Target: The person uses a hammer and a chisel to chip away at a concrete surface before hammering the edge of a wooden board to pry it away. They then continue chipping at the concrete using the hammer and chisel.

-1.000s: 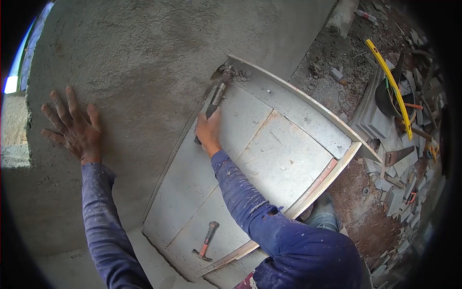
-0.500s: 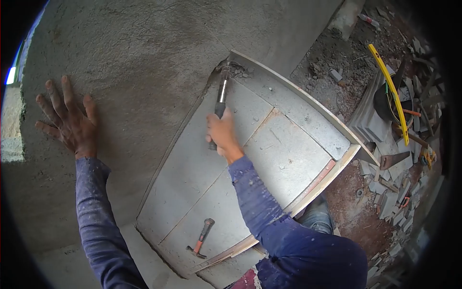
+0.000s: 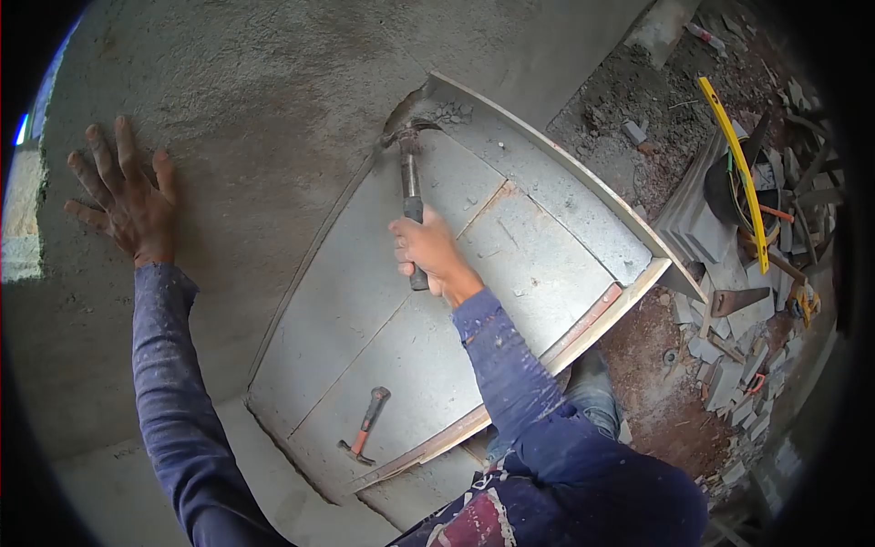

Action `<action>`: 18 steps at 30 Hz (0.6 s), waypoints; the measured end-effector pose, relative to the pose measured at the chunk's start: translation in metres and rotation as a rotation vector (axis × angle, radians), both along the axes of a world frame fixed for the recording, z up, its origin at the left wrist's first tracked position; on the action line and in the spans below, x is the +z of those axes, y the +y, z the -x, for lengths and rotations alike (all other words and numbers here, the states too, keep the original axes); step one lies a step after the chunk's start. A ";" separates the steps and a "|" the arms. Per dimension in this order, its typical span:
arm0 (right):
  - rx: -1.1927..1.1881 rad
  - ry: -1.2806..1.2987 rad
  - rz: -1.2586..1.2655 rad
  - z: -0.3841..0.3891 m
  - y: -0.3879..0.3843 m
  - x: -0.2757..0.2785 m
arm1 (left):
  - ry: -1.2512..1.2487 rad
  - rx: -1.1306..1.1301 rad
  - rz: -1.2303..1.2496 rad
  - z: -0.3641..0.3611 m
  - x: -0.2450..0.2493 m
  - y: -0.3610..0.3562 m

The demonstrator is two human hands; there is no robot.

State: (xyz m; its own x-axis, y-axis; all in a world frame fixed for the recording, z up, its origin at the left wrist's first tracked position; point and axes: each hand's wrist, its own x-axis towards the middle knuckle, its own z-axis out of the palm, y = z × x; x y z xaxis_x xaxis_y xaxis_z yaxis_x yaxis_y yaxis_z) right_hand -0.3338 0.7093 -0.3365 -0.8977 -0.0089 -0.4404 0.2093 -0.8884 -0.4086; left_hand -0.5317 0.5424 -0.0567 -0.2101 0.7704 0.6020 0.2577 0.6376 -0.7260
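Grey plaster wall (image 3: pixel 264 137) meets the left hand (image 3: pixel 135 205), fingers spread; the right hand (image 3: pixel 430 251) grips a claw hammer (image 3: pixel 410 169) (dark-handled).

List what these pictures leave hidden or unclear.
All in the head view:
Left hand: palm hidden by its own back.
Held hammer: part of the handle, covered by the right hand.
Black bucket: part of it, behind the yellow level.
Rubble: far right part lost in the dark edge.

Room opens above the slab (image 3: pixel 365 310); the upright board (image 3: pixel 558 153) bars one side.
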 end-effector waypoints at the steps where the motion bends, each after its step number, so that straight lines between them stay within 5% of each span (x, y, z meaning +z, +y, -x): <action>1: -0.099 0.008 -0.106 -0.014 0.014 0.017 | -0.007 0.012 0.004 -0.001 -0.001 -0.001; 6: -0.955 0.169 -0.408 -0.036 0.077 0.093 | 0.001 0.016 0.027 -0.001 0.000 -0.003; 7: -0.959 0.167 -0.408 -0.025 0.083 0.089 | 0.004 0.008 0.024 -0.001 -0.001 -0.001; 9: -1.466 0.124 -0.388 -0.001 0.086 0.079 | -0.007 0.022 0.016 0.000 -0.003 0.000; 10: -1.490 0.016 -0.381 0.016 0.065 0.066 | -0.012 0.033 0.002 -0.001 -0.002 -0.001; 11: -1.311 -0.106 -0.239 0.032 0.024 0.056 | 0.000 0.035 -0.004 0.000 -0.001 -0.001; 12: -0.929 -0.294 -0.400 0.042 -0.026 0.028 | 0.015 0.016 -0.007 0.000 -0.001 -0.002; 13: -0.302 -0.169 -0.241 0.032 -0.048 0.018 | 0.018 -0.009 -0.012 -0.001 -0.003 0.000; 15: -0.070 -0.061 -0.070 0.011 -0.035 0.006 | 0.016 -0.033 -0.016 -0.002 -0.003 0.007; 18: -0.243 0.092 -0.129 -0.039 0.024 0.056 | 0.002 0.006 0.012 -0.004 -0.004 -0.003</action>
State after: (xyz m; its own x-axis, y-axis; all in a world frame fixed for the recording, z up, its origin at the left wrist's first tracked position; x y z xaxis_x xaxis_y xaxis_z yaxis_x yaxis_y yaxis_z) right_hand -0.2945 0.7334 -0.2802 -0.9030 0.2621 -0.3404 -0.0466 -0.8475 -0.5288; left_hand -0.5281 0.5394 -0.0603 -0.2142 0.7760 0.5933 0.2525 0.6307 -0.7338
